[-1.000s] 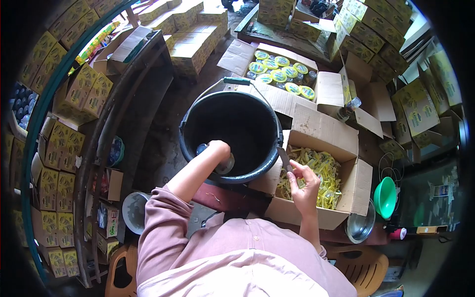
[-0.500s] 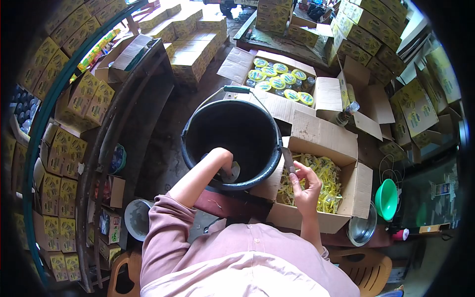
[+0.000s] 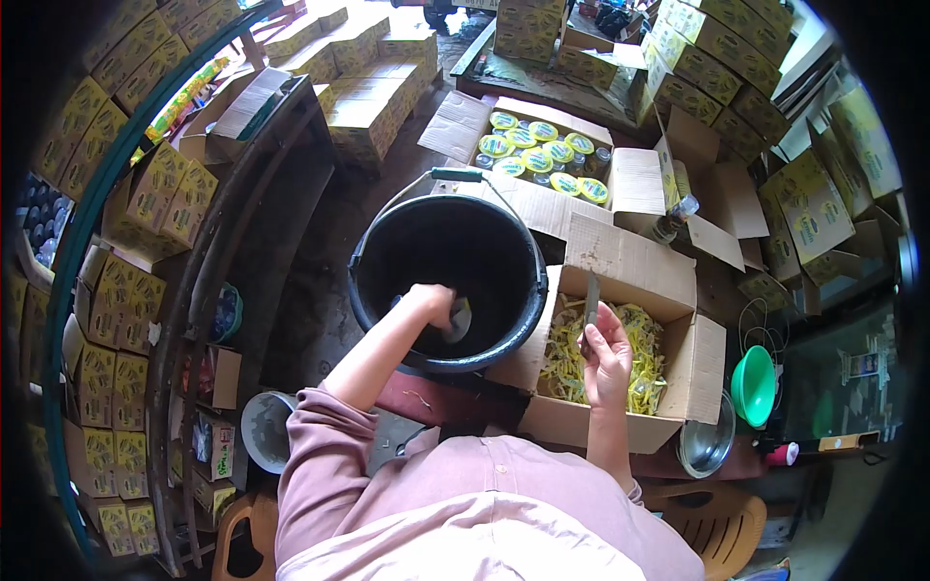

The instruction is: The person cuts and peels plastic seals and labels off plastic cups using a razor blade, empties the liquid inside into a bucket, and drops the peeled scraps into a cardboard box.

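My left hand [image 3: 432, 306] reaches inside a big black bucket [image 3: 531, 324], its fingers closed on a pale, see-through cup [image 3: 459, 320]. The rest of the bucket's inside is dark and hard to make out. In my right hand [image 3: 608, 360] a knife [image 3: 592, 295] is held upright, blade pointing away from me. That hand is above an open cardboard box [image 3: 620, 250] full of yellow plastic strips [image 3: 643, 380], just right of the bucket.
Beyond the bucket, an open carton [image 3: 635, 179] holds several yellow-lidded cups [image 3: 536, 158]. A bottle [image 3: 675, 219] stands right of it. A green bowl [image 3: 753, 385] and a metal basin [image 3: 705, 441] are at right, a grey pail [image 3: 267, 431] at left. Stacked printed cartons [image 3: 358, 116] surround the workplace.
My right hand has lifted the knife away from the bucket's rim and shifted slightly right, turning the blade upright. My left hand stays in the bucket with the cup, turned a little.
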Motion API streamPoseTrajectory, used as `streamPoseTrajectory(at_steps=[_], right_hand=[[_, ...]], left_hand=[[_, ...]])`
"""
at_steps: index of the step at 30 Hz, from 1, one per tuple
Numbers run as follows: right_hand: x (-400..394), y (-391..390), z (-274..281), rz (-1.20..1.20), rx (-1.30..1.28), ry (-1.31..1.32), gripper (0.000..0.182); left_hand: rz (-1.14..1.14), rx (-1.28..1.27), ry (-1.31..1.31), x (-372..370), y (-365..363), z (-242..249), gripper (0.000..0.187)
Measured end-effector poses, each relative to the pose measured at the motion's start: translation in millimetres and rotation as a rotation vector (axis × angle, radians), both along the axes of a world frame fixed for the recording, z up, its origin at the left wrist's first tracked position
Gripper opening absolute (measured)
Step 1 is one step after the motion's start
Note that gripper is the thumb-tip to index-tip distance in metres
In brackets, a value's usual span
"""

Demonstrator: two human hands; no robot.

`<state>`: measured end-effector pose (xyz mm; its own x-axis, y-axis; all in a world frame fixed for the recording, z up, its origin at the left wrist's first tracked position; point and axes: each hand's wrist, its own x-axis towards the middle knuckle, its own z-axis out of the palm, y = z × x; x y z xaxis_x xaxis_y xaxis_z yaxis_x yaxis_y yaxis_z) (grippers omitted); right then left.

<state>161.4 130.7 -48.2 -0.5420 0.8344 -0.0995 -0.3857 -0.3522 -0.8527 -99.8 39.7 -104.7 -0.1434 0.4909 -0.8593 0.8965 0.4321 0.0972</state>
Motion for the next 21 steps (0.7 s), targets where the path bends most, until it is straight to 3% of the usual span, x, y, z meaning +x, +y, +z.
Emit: streamPoseTrajectory(at_steps=[2, 5, 8, 12, 16, 17, 21], right_hand=[[-2.1, -1.9, 0.9, -0.009, -0.009, 0.017, 0.037], [-2.9, 0.1, 2.6, 0.02, -0.034, 0.019, 0.038], [-4.0, -5.3, 1.5, 0.037, -0.057, 0.024, 0.04], [-4.8, 0.6, -9.9, 0.064, -0.075, 0.061, 0.044], [-8.8, 0.1, -4.1, 0.072, -0.077, 0.102, 0.043], [-9.1, 1.1, -4.6, 0.071, -0.073, 0.113, 0.043], [-9.3, 2.2, -11.5, 0.07, -0.069, 0.072, 0.041]], left_hand=[[-0.011, -0.116, -0.091, -4.2, 2.8, -6.3, 0.055], [0.016, 0.153, 0.015, -0.8, -4.9, 6.3, 0.055], [0.067, -0.145, -0.085, -5.2, -0.6, -10.4, 0.054], [-0.001, 0.301, 0.265, 0.8, -5.0, 5.3, 0.057], [0.001, -0.027, 0.001, -3.6, -5.9, 3.3, 0.058], [0.0, 0.096, 0.103, -4.1, -7.0, 4.8, 0.058], [0.017, -0.165, -0.046, -0.5, -6.2, 9.7, 0.058]])
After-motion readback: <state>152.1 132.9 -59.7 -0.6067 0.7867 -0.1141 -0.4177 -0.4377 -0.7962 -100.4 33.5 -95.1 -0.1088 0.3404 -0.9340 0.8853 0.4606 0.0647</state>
